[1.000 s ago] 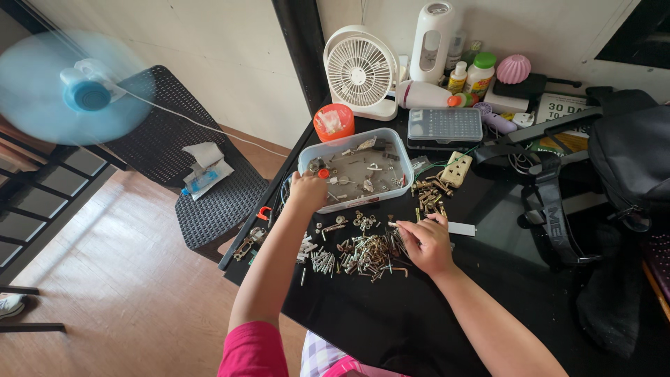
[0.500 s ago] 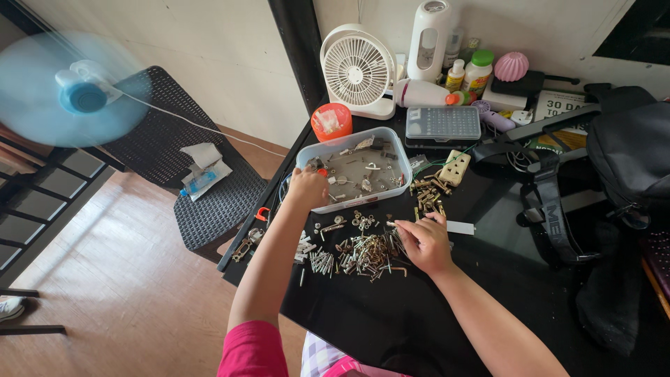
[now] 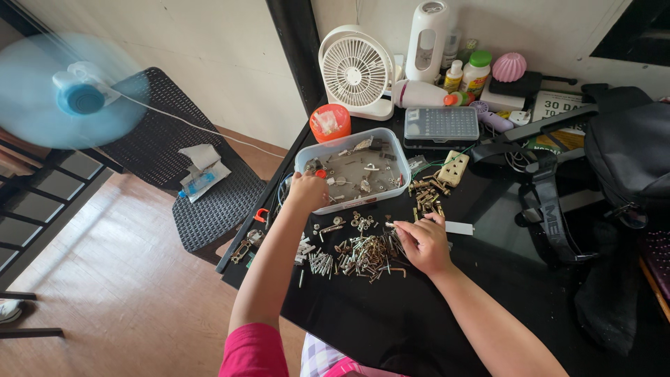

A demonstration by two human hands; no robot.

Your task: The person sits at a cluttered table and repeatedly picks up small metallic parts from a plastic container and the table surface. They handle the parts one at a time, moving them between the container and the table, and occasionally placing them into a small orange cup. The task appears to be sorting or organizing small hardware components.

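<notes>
My left hand (image 3: 306, 190) rests with curled fingers on the near left corner of a pale plastic tray (image 3: 400, 149) that holds several metal parts and a small orange piece (image 3: 319, 173). What its fingers hold is hidden. My right hand (image 3: 426, 244) sits at the right edge of a pile of silver screws (image 3: 363, 253) on the black table (image 3: 391, 321). Its thumb and forefinger are pinched on a small screw. A smaller heap of brass anchors (image 3: 427, 193) lies just beyond that hand.
Behind the tray stand a white desk fan (image 3: 356, 68), an orange tub (image 3: 330, 122), a clear bit case (image 3: 443, 124), bottles (image 3: 476, 71) and a cream socket (image 3: 454, 168). A black bag (image 3: 624, 157) with straps fills the right. A black chair (image 3: 209, 188) and blue fan (image 3: 73, 91) are at left.
My left hand has drawn back slightly toward the tray's near rim, uncovering the orange piece. My right hand stays at the screw pile.
</notes>
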